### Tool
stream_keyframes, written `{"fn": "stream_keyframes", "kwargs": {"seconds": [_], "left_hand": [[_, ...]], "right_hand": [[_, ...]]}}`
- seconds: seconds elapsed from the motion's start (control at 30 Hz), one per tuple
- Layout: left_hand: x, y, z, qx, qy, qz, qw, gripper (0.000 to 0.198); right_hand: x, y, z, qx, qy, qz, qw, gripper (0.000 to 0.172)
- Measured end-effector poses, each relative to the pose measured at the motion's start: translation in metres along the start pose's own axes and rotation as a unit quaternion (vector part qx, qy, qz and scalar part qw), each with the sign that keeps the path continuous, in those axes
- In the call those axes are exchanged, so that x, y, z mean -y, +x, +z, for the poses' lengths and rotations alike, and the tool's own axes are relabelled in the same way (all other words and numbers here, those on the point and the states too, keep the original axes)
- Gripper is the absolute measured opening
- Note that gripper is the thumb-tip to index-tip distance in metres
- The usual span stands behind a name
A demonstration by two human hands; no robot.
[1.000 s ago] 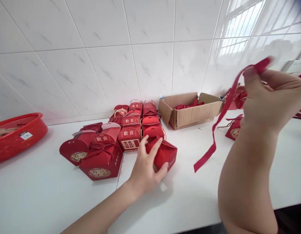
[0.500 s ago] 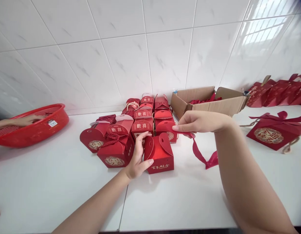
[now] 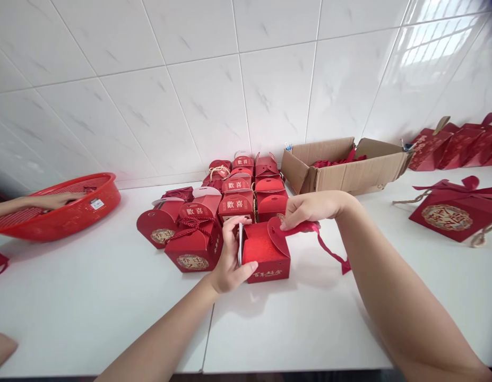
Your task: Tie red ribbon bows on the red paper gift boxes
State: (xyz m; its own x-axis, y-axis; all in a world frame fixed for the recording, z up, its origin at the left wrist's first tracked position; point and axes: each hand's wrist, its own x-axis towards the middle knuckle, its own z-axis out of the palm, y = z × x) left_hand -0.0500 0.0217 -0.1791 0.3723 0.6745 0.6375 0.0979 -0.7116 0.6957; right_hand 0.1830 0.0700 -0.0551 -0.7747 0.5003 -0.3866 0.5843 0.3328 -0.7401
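A small red gift box with gold lettering stands on the white table in front of me. My left hand grips its left side, thumb at the front edge and fingers behind. The left flap of the box leans outward; the right flap curves up over the top. My right hand pinches a crimson ribbon close against the right flap, and the ribbon's loose end hangs to the right. Whether the ribbon passes through the flap's hole cannot be made out. Left of my left hand, a red box with a cord bow stands upright.
Behind stand several more red boxes. An open cardboard box with red ribbons is at the wall. On the right stands a ribbon-tied red bag. At left, another person's hand reaches into a red plastic basket.
My right hand has brought the ribbon down and onto the box's right flap. The box's left flap has swung outward. At the lower left, a red item and part of a person have come into view.
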Motion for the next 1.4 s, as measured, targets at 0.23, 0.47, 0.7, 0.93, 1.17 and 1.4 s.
{"fn": "stream_keyframes", "kwargs": {"seconds": [0.23,0.47,0.7,0.93,1.17,1.4], "left_hand": [[-0.004,0.003,0.001,0.016,-0.011,0.011,1.000,0.072],[-0.007,0.004,0.003,0.047,0.001,0.037,0.998,0.073],[-0.007,0.003,0.004,0.050,0.002,0.038,0.998,0.073],[-0.009,0.004,0.005,0.062,-0.002,0.046,0.997,0.072],[-0.011,0.003,0.005,0.071,0.005,0.058,0.996,0.070],[-0.015,0.003,0.005,0.087,-0.005,0.056,0.995,0.070]], "right_hand": [[0.001,-0.001,0.002,-0.006,-0.012,0.007,1.000,0.042],[-0.003,0.001,0.002,-0.018,-0.087,0.029,0.996,0.042],[-0.004,-0.003,0.002,-0.080,-0.128,0.035,0.988,0.037],[-0.003,0.000,0.003,-0.110,-0.099,0.005,0.989,0.043],[0.003,0.001,0.005,-0.076,-0.100,-0.022,0.992,0.046],[-0.006,0.006,0.004,-0.032,-0.046,-0.071,0.996,0.036]]}}
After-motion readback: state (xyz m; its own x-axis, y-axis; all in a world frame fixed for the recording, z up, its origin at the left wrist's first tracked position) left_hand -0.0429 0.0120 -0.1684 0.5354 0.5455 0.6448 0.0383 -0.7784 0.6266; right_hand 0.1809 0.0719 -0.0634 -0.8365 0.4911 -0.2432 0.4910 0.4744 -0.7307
